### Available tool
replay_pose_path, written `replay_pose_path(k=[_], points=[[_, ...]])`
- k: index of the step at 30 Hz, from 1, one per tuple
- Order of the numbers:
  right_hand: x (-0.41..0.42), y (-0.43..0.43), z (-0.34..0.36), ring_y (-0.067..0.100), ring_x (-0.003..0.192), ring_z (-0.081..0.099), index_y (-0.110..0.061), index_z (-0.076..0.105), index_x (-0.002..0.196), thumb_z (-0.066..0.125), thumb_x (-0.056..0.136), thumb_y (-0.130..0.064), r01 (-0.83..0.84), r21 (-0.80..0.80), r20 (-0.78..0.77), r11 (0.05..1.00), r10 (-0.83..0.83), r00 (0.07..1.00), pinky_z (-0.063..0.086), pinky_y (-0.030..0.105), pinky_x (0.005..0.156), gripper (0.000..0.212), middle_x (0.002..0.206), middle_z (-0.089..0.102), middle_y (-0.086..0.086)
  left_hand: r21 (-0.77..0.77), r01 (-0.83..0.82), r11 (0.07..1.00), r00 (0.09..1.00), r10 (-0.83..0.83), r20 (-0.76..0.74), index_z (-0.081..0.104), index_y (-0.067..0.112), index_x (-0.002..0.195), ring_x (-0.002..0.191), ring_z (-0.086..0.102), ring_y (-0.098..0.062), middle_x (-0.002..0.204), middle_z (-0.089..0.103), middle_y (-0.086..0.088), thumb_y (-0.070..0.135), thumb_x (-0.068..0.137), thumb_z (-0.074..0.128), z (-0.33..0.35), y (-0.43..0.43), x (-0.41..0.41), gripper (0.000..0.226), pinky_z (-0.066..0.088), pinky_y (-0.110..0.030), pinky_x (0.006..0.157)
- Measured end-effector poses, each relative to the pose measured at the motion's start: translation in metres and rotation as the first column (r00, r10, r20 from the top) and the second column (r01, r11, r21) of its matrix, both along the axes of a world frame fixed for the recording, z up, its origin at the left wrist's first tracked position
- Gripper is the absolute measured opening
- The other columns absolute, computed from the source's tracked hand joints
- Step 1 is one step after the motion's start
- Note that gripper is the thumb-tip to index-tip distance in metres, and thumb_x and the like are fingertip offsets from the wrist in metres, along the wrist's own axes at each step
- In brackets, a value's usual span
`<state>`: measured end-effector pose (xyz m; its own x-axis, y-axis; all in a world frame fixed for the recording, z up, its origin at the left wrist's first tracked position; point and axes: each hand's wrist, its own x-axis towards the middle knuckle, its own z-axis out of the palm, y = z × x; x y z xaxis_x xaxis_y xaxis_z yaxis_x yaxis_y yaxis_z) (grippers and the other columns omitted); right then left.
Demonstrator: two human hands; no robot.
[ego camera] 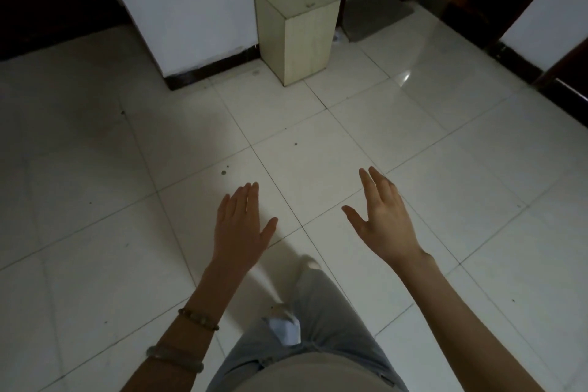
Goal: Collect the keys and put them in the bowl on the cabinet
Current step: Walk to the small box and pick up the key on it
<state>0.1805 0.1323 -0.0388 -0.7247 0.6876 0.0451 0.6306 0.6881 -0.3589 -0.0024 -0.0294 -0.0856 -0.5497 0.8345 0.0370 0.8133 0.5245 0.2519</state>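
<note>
- Both hands empty: left hand (240, 226) and right hand (383, 216) are spread flat, fingers apart, out over the tile floor (318, 143).
- Pale cabinet (297, 25) stands by the wall, well ahead. There's a small dark thing on top (309, 4), could be the keys, too tiny to tell. No bowl in view.
- So I'd say it's the search/approach step. Next: walk up and check that top.

Dim indoor light; a small glare spot on the floor tiles (404, 77); corners darken, edges bow, detail soft.
</note>
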Motion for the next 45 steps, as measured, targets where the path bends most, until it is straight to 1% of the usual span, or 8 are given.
replay_pose_path(k=[5,9,14,18,24,28,37,45], points=[[-0.028,0.051,-0.004,0.040,0.130,0.035,-0.002,0.030,0.137,0.062,0.085,-0.032,0.008,0.003,-0.016,1.000,-0.008,1.000,0.033,0.048,0.105,0.068,0.143,0.036,0.024,-0.015,0.010,1.000,0.999,-0.011,-0.032,0.029,-0.001,0.138,0.130,0.037,-0.035,0.140,0.042,-0.024,0.040,0.086,0.056,0.000,0.052,-0.030,0.071,0.025,-0.049,0.111],[-0.061,0.112,-0.008,0.041,0.129,0.035,-0.002,0.031,0.137,0.063,0.084,-0.030,0.007,-0.017,-0.043,1.000,-0.008,0.999,0.035,0.051,0.105,0.068,0.143,0.036,0.025,-0.010,0.000,1.000,0.999,0.000,-0.036,0.030,-0.001,0.138,0.130,0.038,-0.036,0.139,0.042,-0.024,0.039,0.086,0.057,0.003,0.113,-0.061,0.072,0.028,-0.052,0.110],[-0.106,0.195,-0.003,0.038,0.132,0.033,-0.003,0.027,0.138,0.061,0.085,-0.031,-0.013,-0.021,-0.037,1.000,0.013,0.999,0.030,0.047,0.107,0.068,0.145,0.033,0.023,0.009,0.006,1.000,0.999,-0.005,-0.052,0.034,-0.004,0.135,0.126,0.042,-0.037,0.136,0.046,-0.026,0.037,0.085,0.060,0.014,0.202,-0.099,0.070,0.028,-0.052,0.109],[-0.136,0.256,0.003,0.036,0.133,0.031,-0.004,0.026,0.139,0.059,0.086,-0.033,-0.041,-0.026,-0.026,0.999,0.041,0.999,0.029,0.046,0.109,0.069,0.146,0.031,0.022,0.034,-0.013,0.999,0.998,0.015,-0.064,0.032,-0.003,0.136,0.128,0.041,-0.037,0.137,0.044,-0.026,0.038,0.085,0.060,0.022,0.266,-0.124,0.071,0.028,-0.052,0.110],[-0.175,0.332,0.006,0.035,0.135,0.028,-0.005,0.024,0.139,0.059,0.086,-0.034,-0.048,-0.036,-0.035,0.998,0.046,0.998,0.026,0.045,0.110,0.070,0.148,0.030,0.021,0.054,-0.047,0.997,0.998,0.050,-0.048,0.030,-0.002,0.138,0.129,0.038,-0.036,0.140,0.041,-0.025,0.038,0.087,0.057,0.026,0.338,-0.155,0.070,0.025,-0.051,0.111],[-0.200,0.380,0.005,0.034,0.135,0.027,-0.006,0.024,0.140,0.059,0.086,-0.034,-0.026,-0.034,-0.048,0.999,0.024,0.999,0.025,0.044,0.110,0.070,0.148,0.029,0.020,0.071,-0.034,0.997,0.998,0.038,-0.058,0.034,-0.003,0.135,0.126,0.042,-0.038,0.136,0.045,-0.026,0.036,0.085,0.060,0.025,0.386,-0.182,0.069,0.028,-0.052,0.109],[-0.294,0.502,-0.005,0.034,0.135,0.028,-0.006,0.024,0.139,0.059,0.086,-0.034,-0.007,0.004,-0.038,1.000,0.007,0.999,0.027,0.044,0.110,0.070,0.148,0.029,0.020,0.094,-0.013,0.995,0.998,0.018,-0.056,0.037,-0.005,0.133,0.122,0.046,-0.039,0.132,0.048,-0.027,0.036,0.083,0.063,0.012,0.510,-0.282,0.069,0.033,-0.054,0.106],[-0.402,0.616,0.002,0.029,0.138,0.021,-0.009,0.019,0.141,0.055,0.088,-0.037,0.006,-0.033,-0.031,0.999,-0.007,0.999,0.022,0.042,0.112,0.070,0.151,0.024,0.016,0.070,-0.022,0.997,0.999,0.025,-0.042,0.033,-0.002,0.135,0.127,0.040,-0.036,0.137,0.044,-0.024,0.037,0.085,0.059,0.018,0.623,-0.392,0.068,0.028,-0.052,0.109]])
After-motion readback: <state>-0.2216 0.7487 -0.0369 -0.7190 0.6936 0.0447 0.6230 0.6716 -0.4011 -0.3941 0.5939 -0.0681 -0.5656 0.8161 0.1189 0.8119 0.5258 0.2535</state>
